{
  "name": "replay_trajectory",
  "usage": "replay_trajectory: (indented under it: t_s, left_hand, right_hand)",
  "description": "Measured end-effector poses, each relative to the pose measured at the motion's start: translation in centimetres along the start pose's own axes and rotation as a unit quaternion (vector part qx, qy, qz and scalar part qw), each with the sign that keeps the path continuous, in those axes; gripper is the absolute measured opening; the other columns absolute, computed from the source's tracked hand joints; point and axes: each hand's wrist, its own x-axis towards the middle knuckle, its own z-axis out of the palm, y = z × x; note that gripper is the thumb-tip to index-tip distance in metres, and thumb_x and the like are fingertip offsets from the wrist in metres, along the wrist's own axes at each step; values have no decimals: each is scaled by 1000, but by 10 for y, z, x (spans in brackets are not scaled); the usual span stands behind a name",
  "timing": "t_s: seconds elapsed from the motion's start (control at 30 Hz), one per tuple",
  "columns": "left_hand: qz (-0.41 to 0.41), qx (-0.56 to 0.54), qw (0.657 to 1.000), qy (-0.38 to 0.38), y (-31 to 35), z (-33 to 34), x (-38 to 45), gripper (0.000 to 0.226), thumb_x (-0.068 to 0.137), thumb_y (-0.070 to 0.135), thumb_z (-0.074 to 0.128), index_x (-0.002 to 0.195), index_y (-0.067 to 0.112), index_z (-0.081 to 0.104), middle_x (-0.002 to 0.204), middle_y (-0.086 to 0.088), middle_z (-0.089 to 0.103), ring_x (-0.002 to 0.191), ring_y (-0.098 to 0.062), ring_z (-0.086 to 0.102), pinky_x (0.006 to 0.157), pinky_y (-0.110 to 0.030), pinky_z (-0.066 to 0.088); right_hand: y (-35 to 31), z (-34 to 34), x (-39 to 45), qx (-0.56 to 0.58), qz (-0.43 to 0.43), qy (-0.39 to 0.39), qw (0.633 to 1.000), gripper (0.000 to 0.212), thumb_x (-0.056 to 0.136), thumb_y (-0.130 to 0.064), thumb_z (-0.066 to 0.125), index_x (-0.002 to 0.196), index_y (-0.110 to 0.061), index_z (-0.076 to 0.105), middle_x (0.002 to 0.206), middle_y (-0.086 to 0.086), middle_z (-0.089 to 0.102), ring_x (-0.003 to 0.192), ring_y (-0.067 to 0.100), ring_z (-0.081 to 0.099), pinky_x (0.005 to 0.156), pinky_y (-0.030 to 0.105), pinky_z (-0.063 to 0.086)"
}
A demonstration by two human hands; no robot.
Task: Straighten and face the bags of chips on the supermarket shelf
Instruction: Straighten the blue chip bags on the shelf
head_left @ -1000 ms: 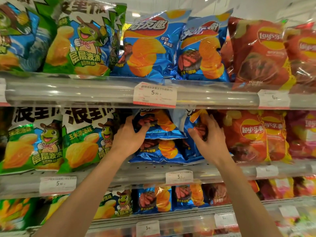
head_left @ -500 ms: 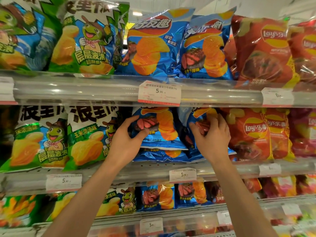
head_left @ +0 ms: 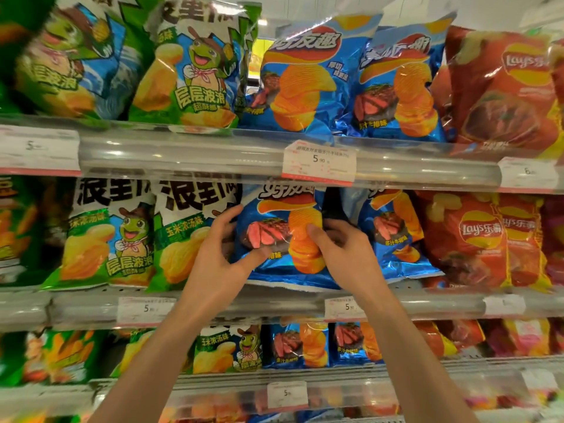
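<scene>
Hands, left (head_left: 218, 254) and right (head_left: 345, 251), raised with fingers curled, grip blue chip bag (head_left: 280, 236) by its sides.

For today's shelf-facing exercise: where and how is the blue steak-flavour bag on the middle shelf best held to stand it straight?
Probably by its two side edges, from the front, as the left hand and right hand do. The blue steak-flavour bag stands upright and face-out, and green and blue neighbours flank it, so only front and edges are reachable.

bright, glary (edges blurred, warped)
</scene>
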Motion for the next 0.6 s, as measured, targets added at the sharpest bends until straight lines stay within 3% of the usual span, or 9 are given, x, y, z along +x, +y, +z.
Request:
replay_trajectory:
  t_s: [0.07, 0.17, 0.2, 0.27, 0.33, 0.4, 0.5, 0.6]
  left_hand:
    - [-12, 6, 1000, -26, 5, -8, 3, 92, 74, 42, 83, 151, 41, 32, 128, 14, 62, 108, 1, 66, 88, -19, 55]
    - [-30, 35, 998, -37, 15, -12, 8, 103, 68, 65, 77, 154, 43, 23, 130, 19, 61, 113, 3, 62, 102, -25, 49]
    - [-35, 49, 998, -35, 18, -11, 9, 101, 71, 66, 74, 154, 41, 23, 126, 24, 60, 110, 10, 59, 100, -19, 48]
    - [-31, 69, 997, -16, 21, -12, 9, 86, 81, 56, 73, 151, 40, 26, 114, 33, 57, 93, 26, 54, 83, 0, 43]
    - [-27, 76, 997, 15, 20, -18, 8, 82, 85, 46, 73, 151, 41, 26, 109, 36, 51, 86, 30, 52, 72, 3, 40]
    - [-28, 74, 996, 31, 18, -28, 4, 83, 82, 49, 74, 152, 41, 29, 118, 29, 56, 100, 17, 58, 83, -7, 44]
    - [-29, 67, 996, 52, 14, -44, 0, 92, 81, 51, 73, 157, 40, 23, 138, 16, 54, 119, -5, 57, 97, -24, 46]
    - [-27, 69, 995, 65, 14, -54, -2, 94, 78, 53, 74, 156, 40, 24, 140, 12, 56, 120, -8, 59, 102, -31, 49]
  right_hand:
    - [1, 2, -7, 16, -14, 2, 1000, 14, 95, -42, 64, 106, -33, 61, 92, -17, 69, 89, -2, 66, 73, 14, 51]
    - [-1, 10, -18, 45, -28, 12, 999, 13, 95, -39, 66, 105, -37, 58, 91, -19, 68, 86, -4, 66, 75, 16, 53]
    - [-3, 14, -21, 52, -32, 16, 998, 11, 95, -38, 66, 103, -37, 59, 92, -18, 70, 86, -3, 68, 77, 18, 54]
    - [-7, 19, -27, 61, -40, 11, 997, 9, 95, -37, 65, 103, -37, 63, 93, -15, 73, 88, -2, 69, 81, 22, 56]
    - [-11, 20, -27, 63, -37, -3, 997, 22, 96, -41, 63, 116, -30, 64, 98, -15, 73, 94, 0, 69, 85, 25, 55]
    - [-11, 17, -18, 18, -43, 10, 999, 35, 97, -46, 57, 125, -25, 60, 106, -15, 70, 102, 6, 67, 87, 26, 51]
    - [0, 14, 14, -194, -57, 64, 977, 57, 97, -57, 49, 133, -13, 55, 125, 9, 65, 116, 31, 59, 95, 42, 50]
    - [8, 25, 37, -323, 43, -18, 945, 86, 92, -69, 45, 148, -6, 35, 147, 23, 45, 133, 43, 43, 108, 49, 40]
